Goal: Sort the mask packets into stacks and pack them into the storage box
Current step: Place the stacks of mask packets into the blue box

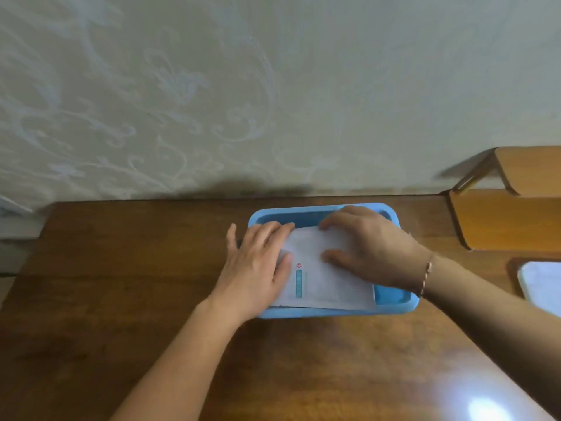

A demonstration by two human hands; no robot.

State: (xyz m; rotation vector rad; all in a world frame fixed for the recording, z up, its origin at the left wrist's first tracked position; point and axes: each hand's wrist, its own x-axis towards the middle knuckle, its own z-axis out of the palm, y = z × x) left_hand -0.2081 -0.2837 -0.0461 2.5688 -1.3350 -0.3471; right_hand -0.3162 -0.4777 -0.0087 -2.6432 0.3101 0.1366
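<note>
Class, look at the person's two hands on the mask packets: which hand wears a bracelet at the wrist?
The right hand: a thin bracelet circles its wrist; the left hand has a bare wrist.

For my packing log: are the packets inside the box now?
Mostly in: packets lie within the box; their near edge overlaps its rim.
</note>
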